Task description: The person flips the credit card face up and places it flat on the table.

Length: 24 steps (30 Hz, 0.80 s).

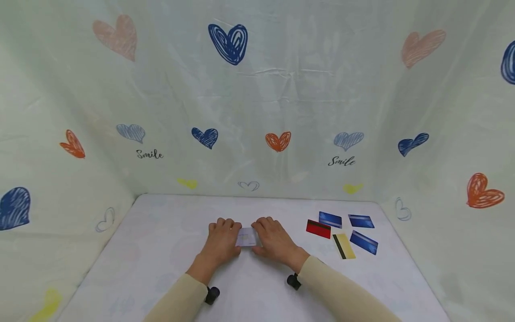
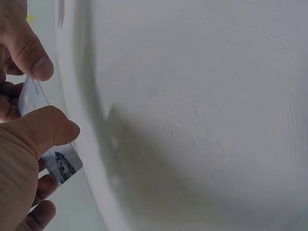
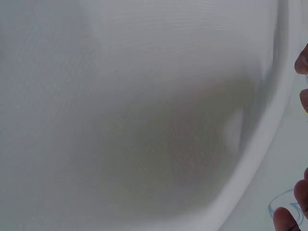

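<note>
Both hands hold one pale plastic card [image 1: 246, 237] between them, face up, near the middle of the table. My left hand [image 1: 222, 238] pinches its left end, and my right hand [image 1: 277, 240] has hold of the right end. In the left wrist view the left thumb lies across the face of the card [image 2: 67, 166], with fingers behind it. A dark picture is printed at that end. The other thumb [image 2: 38, 65] presses near the far end. Only a few fingertips [image 3: 286, 220] show at the edge of the right wrist view; the card can hardly be seen there.
To the right of the hands, several cards lie spread on the white table [image 1: 161, 232]: a red card [image 1: 318, 229], a yellow card [image 1: 344, 246] and blue cards [image 1: 364, 242]. A pale curtain [image 1: 257, 103] printed with hearts hangs behind the table and at both sides.
</note>
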Available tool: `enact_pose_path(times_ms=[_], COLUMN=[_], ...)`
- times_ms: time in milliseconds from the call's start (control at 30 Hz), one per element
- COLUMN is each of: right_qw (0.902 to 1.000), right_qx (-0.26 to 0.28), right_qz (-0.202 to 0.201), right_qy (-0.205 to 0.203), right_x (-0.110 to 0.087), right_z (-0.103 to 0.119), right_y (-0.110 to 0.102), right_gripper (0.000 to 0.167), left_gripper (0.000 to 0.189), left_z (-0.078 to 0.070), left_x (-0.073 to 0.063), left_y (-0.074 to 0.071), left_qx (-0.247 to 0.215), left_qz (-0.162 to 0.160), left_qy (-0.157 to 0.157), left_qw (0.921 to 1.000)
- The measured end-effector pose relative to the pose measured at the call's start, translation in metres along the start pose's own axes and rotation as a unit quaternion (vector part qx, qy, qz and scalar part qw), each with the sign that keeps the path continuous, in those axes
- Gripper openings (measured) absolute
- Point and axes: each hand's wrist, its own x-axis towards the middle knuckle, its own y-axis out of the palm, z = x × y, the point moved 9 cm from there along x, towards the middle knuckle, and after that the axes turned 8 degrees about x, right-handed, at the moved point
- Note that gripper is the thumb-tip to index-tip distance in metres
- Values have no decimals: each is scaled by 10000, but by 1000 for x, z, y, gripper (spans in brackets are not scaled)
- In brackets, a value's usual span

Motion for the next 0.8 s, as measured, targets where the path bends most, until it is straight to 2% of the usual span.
enact_pose_path(times_ms=[200,333,600,800], right_qw=[9996,9994,9996,9993], right_qx=[-263,-259,-250,-237], right_qz=[122,192,137,264], right_qy=[46,100,20,68], right_x=[3,5,12,21], right_z=[0,-1,3,3], right_y=[5,10,14,23], right_gripper=[60,60,60,56], left_gripper=[61,60,58,61], left_z=[3,9,17,30], left_x=[-3,-4,-4,-4], left_y=[-3,-5,-3,1], left_qx=[216,366,466,537], left_qz=[-131,-73,-5,121], left_qy=[-24,-114,-63,-188], left_qw=[9997,9992,9989,9983])
